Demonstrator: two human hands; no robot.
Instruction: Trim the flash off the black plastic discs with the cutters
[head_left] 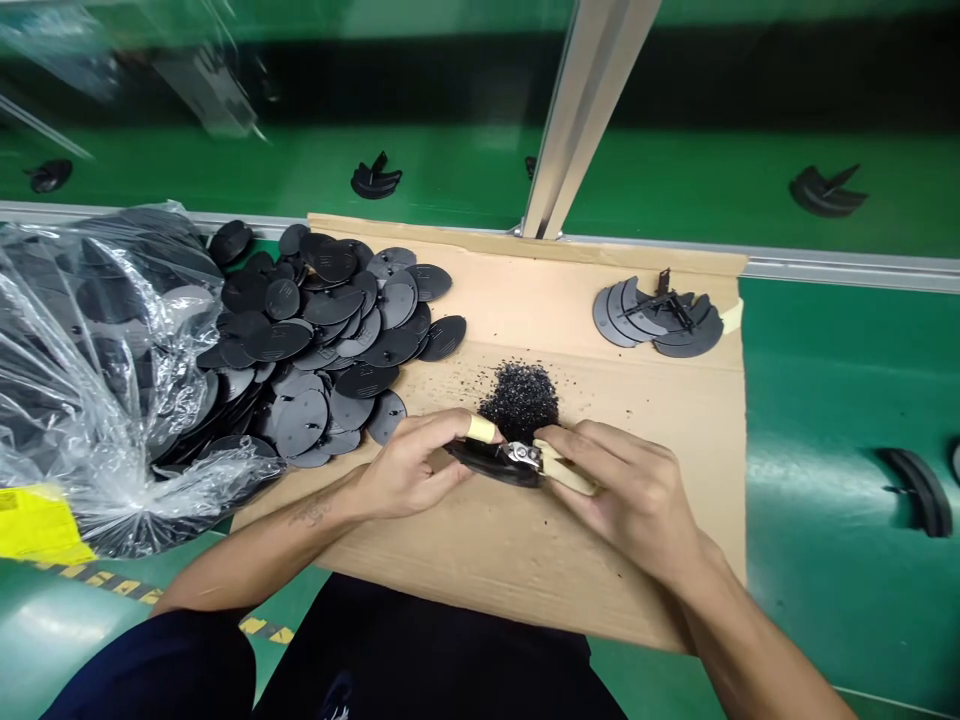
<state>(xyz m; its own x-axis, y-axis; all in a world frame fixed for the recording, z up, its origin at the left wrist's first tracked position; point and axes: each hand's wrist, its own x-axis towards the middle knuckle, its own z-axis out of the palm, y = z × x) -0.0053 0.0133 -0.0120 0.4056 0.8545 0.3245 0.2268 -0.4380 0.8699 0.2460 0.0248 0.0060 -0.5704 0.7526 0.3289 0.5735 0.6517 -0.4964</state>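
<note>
Your left hand [409, 465] pinches a black disc [491, 465] between thumb and fingers, a yellow band [481, 429] round one finger; your right hand [630, 490] is wrapped about the pale handles of the cutters [523, 454]; the disc is held above the cardboard [465, 560], in front of you and between your two hands; you see it tipped nearly edge-on, so it shows as a narrow oval, its long axis running left to right and dropping a little toward your right hand; the cutters lie close along that same line, their silver head pointing left at the disc, their handles slanting right and slightly down into your grip; whether the blades have bitten into the disc you cannot tell from here; just beyond the tool is a heap of black scraps [519, 392]; a pile of discs [337, 325] spreads to the left, beside a clear bag [90, 370] filled with more; over at the far right of the cardboard, well apart from the pile, sits a cluster of black parts [622, 315], several overlapping with their curved edges turned outward.
</note>
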